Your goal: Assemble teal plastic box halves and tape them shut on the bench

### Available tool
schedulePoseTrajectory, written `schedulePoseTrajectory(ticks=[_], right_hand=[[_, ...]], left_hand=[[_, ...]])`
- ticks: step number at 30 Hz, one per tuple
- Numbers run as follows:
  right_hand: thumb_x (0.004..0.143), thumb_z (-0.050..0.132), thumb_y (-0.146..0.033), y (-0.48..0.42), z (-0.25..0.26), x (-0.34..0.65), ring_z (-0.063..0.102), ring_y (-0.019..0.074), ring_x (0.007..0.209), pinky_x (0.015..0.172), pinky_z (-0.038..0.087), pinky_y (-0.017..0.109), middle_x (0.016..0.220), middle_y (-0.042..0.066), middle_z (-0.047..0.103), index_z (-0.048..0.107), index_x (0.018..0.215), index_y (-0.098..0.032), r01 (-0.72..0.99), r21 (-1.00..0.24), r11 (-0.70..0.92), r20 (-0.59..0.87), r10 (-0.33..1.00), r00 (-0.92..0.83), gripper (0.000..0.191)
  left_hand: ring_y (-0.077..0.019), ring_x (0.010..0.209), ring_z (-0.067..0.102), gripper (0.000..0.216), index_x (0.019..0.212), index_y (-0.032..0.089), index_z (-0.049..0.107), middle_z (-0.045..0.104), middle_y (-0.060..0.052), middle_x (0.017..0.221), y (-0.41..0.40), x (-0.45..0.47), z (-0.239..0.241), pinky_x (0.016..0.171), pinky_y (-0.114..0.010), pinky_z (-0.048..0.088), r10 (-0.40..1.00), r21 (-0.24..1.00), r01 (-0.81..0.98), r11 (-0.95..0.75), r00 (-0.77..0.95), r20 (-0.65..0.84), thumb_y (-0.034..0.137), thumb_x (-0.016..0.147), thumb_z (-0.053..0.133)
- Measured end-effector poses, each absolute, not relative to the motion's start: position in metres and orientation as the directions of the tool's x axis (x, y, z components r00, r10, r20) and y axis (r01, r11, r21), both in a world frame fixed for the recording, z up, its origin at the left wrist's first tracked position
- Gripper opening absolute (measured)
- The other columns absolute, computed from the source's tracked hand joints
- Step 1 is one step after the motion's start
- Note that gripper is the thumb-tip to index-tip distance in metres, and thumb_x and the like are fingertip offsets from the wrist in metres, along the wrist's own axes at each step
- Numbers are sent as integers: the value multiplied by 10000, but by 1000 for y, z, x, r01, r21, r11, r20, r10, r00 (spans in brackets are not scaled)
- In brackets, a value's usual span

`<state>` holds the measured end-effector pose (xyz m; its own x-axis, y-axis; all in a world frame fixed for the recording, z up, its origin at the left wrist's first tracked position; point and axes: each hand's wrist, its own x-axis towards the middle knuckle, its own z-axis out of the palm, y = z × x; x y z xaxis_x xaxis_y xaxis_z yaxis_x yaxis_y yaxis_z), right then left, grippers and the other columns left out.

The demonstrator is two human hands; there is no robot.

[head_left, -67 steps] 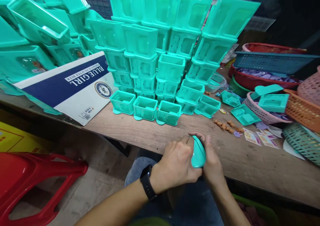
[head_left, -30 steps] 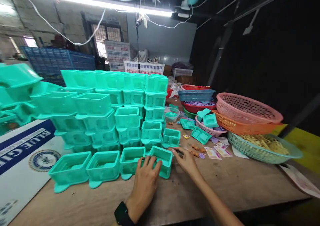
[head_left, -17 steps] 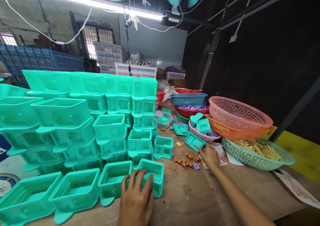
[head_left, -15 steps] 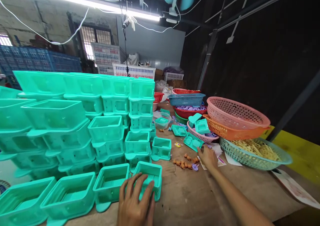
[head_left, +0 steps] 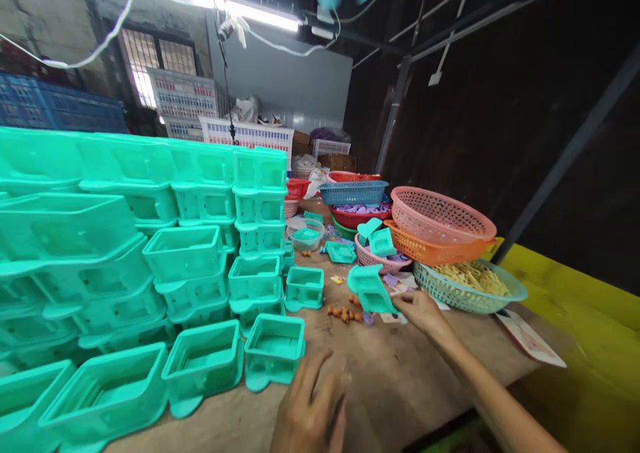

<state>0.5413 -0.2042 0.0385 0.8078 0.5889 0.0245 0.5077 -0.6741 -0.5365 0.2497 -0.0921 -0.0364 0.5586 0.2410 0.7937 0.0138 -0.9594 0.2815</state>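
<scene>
My right hand (head_left: 419,311) pinches the edge of a teal plastic tray piece (head_left: 371,289), lifted and tilted above the table. My left hand (head_left: 313,399) is off the boxes, its fingers apart and slightly curled, with nothing seen in it. The nearest thing to it is a teal plastic box (head_left: 275,347) with an open top, standing at the right end of the front row. Small brown figures (head_left: 345,315) lie on the table just left of the held piece, beside a small purple piece (head_left: 369,318).
High stacks of teal boxes (head_left: 185,256) fill the left side. On the right stand a pink basket (head_left: 440,214) on an orange one (head_left: 425,245), and a pale green basket (head_left: 470,299) with yellowish strips. A small pink basket (head_left: 370,258) holds teal and purple parts.
My right hand has taken up the teal tray piece and raised it from the table. My left hand has let go of the front box and drawn back to the right. The view has turned right.
</scene>
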Motion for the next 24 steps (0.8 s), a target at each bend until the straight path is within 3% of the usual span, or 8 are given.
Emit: schedulePoseTrajectory(ticks=[3,7,10,15,17,19,21,24], right_hand=[[967,662,-445,-229,40,518,523,112,488,539,428,261,538,-41,596,650,634,-178,459,-639,-617,-143,681,718,427],[861,745,-475,-254,37,490,451,92,459,497,310,253,472,-38,557,613,511,-185,396,-725,-564,-239,745,623,474],[892,770,-440,-263,32,472,443,82,458,496,333,234,487,-68,531,610,566,-175,346,-754,-559,-292,757,585,449],[1030,638,-453,-268,24,435,460,81,461,512,427,233,553,-89,512,579,682,-176,282,-795,-538,-284,740,610,448],[1033,639,-437,-271,23,417,464,83,473,522,432,235,558,-92,492,557,673,-178,275,-794,-542,-253,706,662,451],[1020,663,-387,-273,24,398,481,89,498,538,433,237,560,-91,481,544,649,-175,273,-783,-559,-223,662,716,443],[991,695,-311,-271,25,385,533,104,561,581,442,243,577,-81,509,559,637,-170,280,-772,-570,-186,624,759,404],[920,760,-247,-269,27,380,655,135,740,641,416,221,597,-55,595,639,628,-169,321,-772,-549,-115,618,778,326]], left_hand=[[-260,1374,612,537,1512,224,451,604,-157,1466,-103,251,-22,1097,-410,599,347,493,-45,-869,655,671,157,985,532],[-290,1374,588,504,1490,216,461,578,-164,1447,-111,260,-8,1152,-511,537,438,655,-93,-750,672,597,232,994,549],[-305,1342,598,481,1430,209,517,600,-160,1404,-112,268,-11,1153,-543,515,469,719,-101,-688,694,546,286,963,602],[-309,1237,656,534,1394,192,490,606,-178,1357,-115,274,-32,1035,-523,589,685,869,10,-494,621,382,468,953,609],[-351,1261,632,596,1407,174,476,568,-211,1377,-121,270,-35,1055,-578,565,664,834,19,-552,616,425,507,936,627],[-410,1399,523,642,1464,188,456,520,-222,1448,-127,263,-33,1153,-661,460,490,632,-5,-775,626,606,514,939,625],[-465,1507,394,802,1597,245,313,424,-216,1583,-128,258,-30,1215,-754,314,281,430,-56,-901,679,679,538,929,648],[-447,1519,407,575,1568,447,353,450,-78,1629,-108,264,-35,1214,-812,215,154,275,-42,-960,743,651,464,1016,515]])
